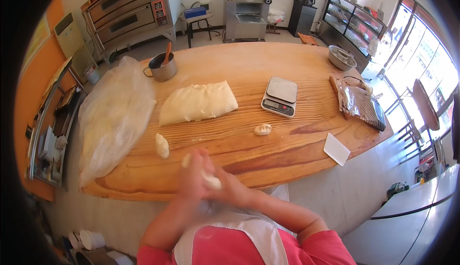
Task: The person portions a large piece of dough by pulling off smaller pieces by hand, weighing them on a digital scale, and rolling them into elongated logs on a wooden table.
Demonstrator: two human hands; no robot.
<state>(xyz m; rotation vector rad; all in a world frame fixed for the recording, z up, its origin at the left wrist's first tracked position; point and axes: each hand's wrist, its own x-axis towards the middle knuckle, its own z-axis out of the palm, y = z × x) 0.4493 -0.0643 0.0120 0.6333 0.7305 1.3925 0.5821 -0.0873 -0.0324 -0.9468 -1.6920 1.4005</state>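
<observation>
Between my left hand (192, 175) and my right hand (228, 187) is a piece of pale dough (211, 180), pressed between the palms above the table's near edge; the left hand is blurred. A small twisted dough piece (162, 145) lies left of my hands, and a small dough lump (263, 129) lies to their right. Beyond them rests a large folded slab of dough (199, 101). To its right stands a digital kitchen scale (280, 96) with a bare metal plate. A white plastic dough scraper (336, 149) lies near the table's right front edge.
On the wooden table (248, 58) are a large plastic bag (116, 121) at left, a metal pot (163, 69) with a wooden-handled utensil, a metal bowl (342, 58) and a striped packet (361, 103) at right. A deck oven (125, 11) and a steel machine (246, 13) stand behind.
</observation>
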